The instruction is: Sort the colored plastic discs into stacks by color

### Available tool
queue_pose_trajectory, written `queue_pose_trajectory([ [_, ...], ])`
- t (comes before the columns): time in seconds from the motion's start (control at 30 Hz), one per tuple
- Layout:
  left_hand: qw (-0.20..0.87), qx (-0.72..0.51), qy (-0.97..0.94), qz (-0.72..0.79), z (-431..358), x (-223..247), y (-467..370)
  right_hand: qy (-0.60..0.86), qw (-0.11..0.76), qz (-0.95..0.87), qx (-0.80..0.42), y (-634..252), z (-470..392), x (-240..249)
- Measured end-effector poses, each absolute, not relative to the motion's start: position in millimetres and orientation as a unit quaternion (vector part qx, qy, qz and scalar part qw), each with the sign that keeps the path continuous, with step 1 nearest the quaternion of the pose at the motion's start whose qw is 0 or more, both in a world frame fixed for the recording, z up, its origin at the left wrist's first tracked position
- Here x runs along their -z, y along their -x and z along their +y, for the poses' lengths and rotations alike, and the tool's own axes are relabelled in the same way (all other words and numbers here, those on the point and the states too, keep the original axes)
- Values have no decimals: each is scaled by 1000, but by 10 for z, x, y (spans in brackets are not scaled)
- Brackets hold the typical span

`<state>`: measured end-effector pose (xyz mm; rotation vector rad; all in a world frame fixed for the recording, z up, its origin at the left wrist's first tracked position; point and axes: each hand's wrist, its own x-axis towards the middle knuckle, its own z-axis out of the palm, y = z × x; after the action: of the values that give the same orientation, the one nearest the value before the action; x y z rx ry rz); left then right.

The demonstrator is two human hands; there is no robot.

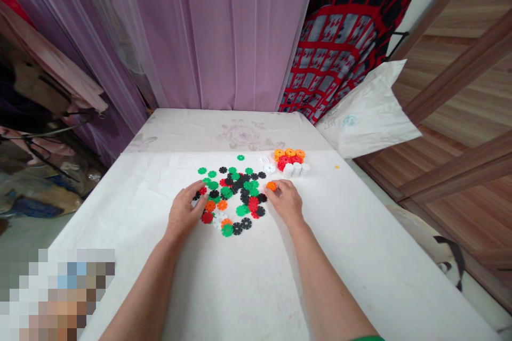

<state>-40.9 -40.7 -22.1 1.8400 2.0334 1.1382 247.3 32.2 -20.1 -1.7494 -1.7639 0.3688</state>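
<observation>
In the head view, the right hand (289,203) has thumb and fingers pinched on an orange disc (271,186); disc stacks (289,162) stand just beyond those fingers. Left hand (184,209): thumb and fingers spread apart beside loose discs (240,183), which lie between both hands' fingers.

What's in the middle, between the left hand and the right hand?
In the head view, scattered notched discs lie between the left hand and the right hand: green, black, red, orange and white ones.
</observation>
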Motion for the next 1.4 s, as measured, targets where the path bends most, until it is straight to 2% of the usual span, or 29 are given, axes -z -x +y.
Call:
queue_pose_trajectory([
  [1.4, 103, -369, -615, 689, -415, 176, 383, 656, 279, -699, -58, -2513, 352, 355],
])
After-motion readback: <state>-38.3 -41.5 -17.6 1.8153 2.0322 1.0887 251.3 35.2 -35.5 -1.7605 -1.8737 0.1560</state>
